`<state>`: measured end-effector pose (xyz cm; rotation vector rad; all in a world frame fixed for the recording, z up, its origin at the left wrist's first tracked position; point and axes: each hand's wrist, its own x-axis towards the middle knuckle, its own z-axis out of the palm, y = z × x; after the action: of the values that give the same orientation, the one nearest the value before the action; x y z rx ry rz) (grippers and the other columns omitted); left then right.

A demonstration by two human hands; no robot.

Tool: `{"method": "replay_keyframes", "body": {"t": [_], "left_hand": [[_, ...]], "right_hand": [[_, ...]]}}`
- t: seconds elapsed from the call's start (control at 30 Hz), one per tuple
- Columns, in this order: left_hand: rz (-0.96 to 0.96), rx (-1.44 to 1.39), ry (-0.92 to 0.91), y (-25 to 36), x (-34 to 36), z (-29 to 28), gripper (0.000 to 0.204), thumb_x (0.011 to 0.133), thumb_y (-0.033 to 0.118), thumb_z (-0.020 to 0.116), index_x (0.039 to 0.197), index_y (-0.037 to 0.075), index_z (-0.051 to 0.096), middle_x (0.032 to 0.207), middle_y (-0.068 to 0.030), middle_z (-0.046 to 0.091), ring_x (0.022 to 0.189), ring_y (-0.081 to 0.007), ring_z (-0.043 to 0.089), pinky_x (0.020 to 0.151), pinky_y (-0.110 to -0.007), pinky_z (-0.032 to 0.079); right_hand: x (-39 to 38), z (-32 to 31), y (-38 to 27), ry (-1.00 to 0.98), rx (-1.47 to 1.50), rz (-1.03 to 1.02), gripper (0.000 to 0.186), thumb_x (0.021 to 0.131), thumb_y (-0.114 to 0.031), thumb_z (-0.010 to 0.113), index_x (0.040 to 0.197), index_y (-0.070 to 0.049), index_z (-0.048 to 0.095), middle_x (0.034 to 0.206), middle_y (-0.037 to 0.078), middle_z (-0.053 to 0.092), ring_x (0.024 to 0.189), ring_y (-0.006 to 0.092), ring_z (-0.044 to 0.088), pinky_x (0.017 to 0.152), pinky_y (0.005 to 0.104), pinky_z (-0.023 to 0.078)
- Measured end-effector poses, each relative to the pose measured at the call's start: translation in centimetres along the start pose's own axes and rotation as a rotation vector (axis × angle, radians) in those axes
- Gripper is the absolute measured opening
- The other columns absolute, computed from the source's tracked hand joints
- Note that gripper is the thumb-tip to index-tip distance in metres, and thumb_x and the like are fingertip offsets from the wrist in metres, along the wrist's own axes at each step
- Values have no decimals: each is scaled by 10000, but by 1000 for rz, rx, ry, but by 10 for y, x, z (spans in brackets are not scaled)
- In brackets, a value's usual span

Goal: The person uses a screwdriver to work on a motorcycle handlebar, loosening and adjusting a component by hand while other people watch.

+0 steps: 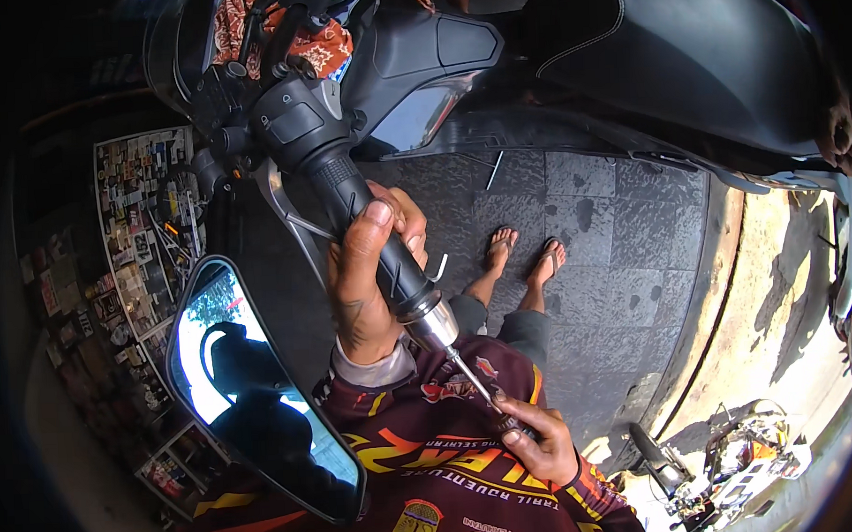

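Note:
My left hand [374,268] is wrapped around the black rubber grip [346,189] of a scooter handlebar, thumb lying along its top. At the grip's end sits a silver bar-end weight [431,324]. My right hand [542,447] holds a screwdriver [472,375] by its dark handle, which the fingers partly cover. The shaft slants up to the bar end, and its tip is hidden there. Beside the left fingers shows a small bent whitish metal piece [438,268]; what it belongs to I cannot tell. A silver brake lever [298,224] runs alongside the grip.
A rear-view mirror [266,393] stands at the lower left. The switch housing [299,120] and a patterned orange cloth [320,49] are at the handlebar's inner end. A black seat [682,60] stretches to the far right. Another motorbike [733,471] stands at the lower right on the ground.

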<state>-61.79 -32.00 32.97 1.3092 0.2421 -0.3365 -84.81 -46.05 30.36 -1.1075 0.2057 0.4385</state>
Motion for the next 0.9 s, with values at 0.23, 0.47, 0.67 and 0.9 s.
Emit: {"method": "replay_keyframes", "body": {"t": [0.23, 0.47, 0.67, 0.9], "left_hand": [[-20, -8, -104, 3, 2, -13, 299, 931, 333, 487, 848, 61, 395, 712, -58, 396, 488, -50, 312, 427, -196, 264], [40, -102, -89, -21, -4, -15, 600, 908, 629, 416, 985, 34, 435, 731, -62, 420, 495, -71, 332, 440, -210, 298], [-203, 23, -579, -51, -88, -41, 772, 895, 639, 448, 1167, -83, 476, 665, 28, 439, 507, -12, 330, 444, -198, 224], [-216, 71, -537, -71, -119, -31, 328, 999, 300, 463, 885, 25, 601, 663, 22, 475, 536, -17, 336, 470, -180, 234]], "right_hand": [[1, 4, 52, -267, 697, 130, 479, 969, -241, 508, 1362, 21, 432, 1262, 158, 557, 1169, 232, 526, 1020, 321, 352], [3, 13, 50, -253, 752, 85, 579, 999, -328, 413, 1462, -21, 250, 819, 113, 526, 683, 136, 483, 642, 256, 372], [8, 15, 18, -128, 524, 108, 458, 996, -373, 397, 1316, -63, 289, 756, 94, 520, 437, 73, 413, 396, 183, 315], [-3, 21, -2, 318, 45, -108, 506, 925, -193, 563, 1337, -52, 306, 947, 143, 585, 743, 206, 619, 668, 314, 517]]}}
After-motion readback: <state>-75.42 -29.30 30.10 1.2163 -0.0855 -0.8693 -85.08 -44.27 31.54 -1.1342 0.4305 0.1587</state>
